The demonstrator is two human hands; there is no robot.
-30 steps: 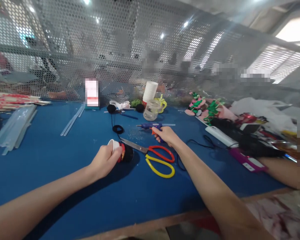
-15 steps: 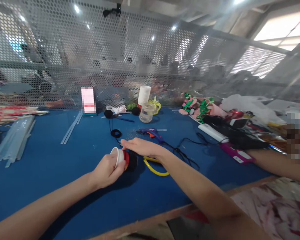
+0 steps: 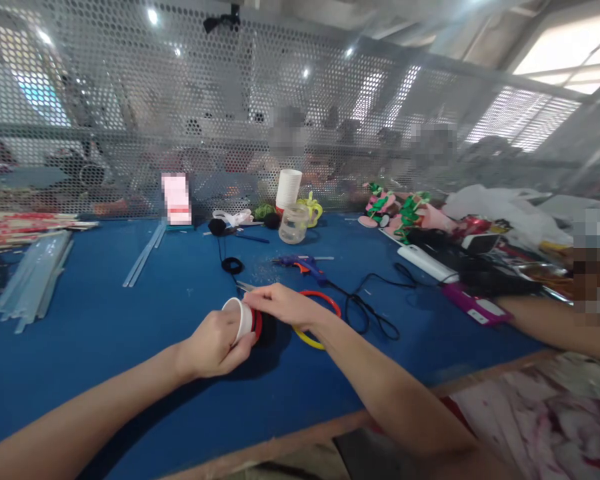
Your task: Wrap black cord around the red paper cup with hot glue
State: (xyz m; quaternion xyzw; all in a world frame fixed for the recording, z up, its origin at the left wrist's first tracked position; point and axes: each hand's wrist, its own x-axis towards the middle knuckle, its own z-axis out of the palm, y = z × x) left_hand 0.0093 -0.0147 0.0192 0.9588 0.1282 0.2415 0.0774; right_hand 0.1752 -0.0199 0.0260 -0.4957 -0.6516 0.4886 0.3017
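We hold the small white cup point(image 3: 240, 319), with its red band and black pom-pom point(image 3: 269, 331), on its side low over the blue table point(image 3: 130, 320), near its front edge. Our left hand point(image 3: 213, 343) has its fingers closed around the cup. Our right hand point(image 3: 285, 307) lies over the pom-pom, fingers nearly straight; we cannot tell whether they grip it. The scissors point(image 3: 325, 299) lie just behind, the glue gun point(image 3: 303, 263) farther back.
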